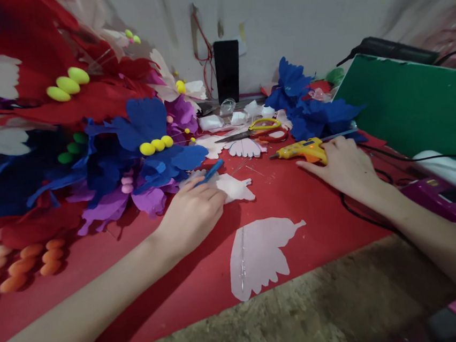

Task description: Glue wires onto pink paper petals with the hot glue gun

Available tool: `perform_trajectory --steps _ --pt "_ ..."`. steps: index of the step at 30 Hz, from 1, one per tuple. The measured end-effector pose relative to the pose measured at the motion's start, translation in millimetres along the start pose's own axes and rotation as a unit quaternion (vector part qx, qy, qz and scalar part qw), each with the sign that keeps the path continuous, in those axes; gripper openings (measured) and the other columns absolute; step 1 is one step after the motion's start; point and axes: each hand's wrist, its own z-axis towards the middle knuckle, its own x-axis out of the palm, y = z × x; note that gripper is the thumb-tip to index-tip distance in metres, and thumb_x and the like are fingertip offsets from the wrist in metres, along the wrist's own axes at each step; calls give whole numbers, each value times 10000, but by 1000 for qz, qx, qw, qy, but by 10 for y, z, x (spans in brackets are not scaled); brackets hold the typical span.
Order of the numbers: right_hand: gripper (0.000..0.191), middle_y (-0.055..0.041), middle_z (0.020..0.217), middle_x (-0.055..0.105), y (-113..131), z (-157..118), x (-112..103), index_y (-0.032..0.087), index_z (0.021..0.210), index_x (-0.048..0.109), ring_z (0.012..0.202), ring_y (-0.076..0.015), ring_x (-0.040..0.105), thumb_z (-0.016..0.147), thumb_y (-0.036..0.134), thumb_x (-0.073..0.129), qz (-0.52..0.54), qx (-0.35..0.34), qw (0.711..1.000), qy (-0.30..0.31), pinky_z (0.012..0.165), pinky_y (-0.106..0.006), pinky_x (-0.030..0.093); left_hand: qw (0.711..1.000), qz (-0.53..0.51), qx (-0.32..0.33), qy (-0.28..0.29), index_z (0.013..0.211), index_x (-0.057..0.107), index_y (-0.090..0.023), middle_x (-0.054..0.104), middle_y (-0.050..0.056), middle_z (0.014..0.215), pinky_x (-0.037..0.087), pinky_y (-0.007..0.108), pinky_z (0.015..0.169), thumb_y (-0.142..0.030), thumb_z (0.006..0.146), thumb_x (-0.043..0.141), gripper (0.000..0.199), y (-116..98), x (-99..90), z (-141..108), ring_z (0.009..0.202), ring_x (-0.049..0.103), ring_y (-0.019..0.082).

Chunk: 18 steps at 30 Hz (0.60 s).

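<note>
My left hand (194,217) is closed over a small heap of white petal-shaped cut-outs (235,187). Its fingertips are hidden, so what they pinch cannot be made out. A blue pen (214,170) sticks out just beyond those fingers. On the right, my right hand (348,165) is closed round the back part of a yellow hot glue gun (302,150), its thumb stretched out to the left. The gun's nozzle points left. Between my arms, a larger pale pink scalloped cut-out (260,254) lies flat, with a thin shiny strip along its left side.
Blue, purple, red and white fabric-like flowers (142,122) crowd the left. Scissors (256,130) lie behind the cut-outs. A dark phone (227,71) leans on the wall. A green board (415,104), black cable (362,220) and purple device (444,201) are at right.
</note>
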Motion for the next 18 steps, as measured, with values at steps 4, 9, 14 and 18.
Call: perform_trajectory --steps 4,9,14,18 --pt "519 -215 1040 536 78 -24 -68 81 1057 558 965 -352 496 812 513 407 61 -41 993 -87 747 -488 419 996 -36 -65 -51 697 615 -175 687 77 697 525 419 740 -248 866 401 282 27 -80 72 711 662 245" --pt "297 -122 1033 558 366 -123 -282 166 996 563 1011 -247 517 796 374 492 335 -142 928 -78 888 -431 414 957 -184 -173 -143 846 549 -176 678 28 746 525 250 549 -267 838 479 115 -57 -228 185 619 650 158" --pt "398 -72 1185 552 739 -242 -539 215 1099 518 1103 -205 509 757 410 575 602 -135 765 185 940 -395 406 746 -588 -253 -184 748 491 -193 621 -67 611 531 186 552 -179 758 572 83 -246 -275 256 530 647 101" --pt "231 -26 1003 617 926 -239 -602 203 938 575 974 -144 559 753 339 600 744 -71 623 231 898 -309 423 641 -697 -280 -159 734 490 -183 608 -76 619 548 187 587 -143 780 543 80 -368 -264 211 572 674 105"
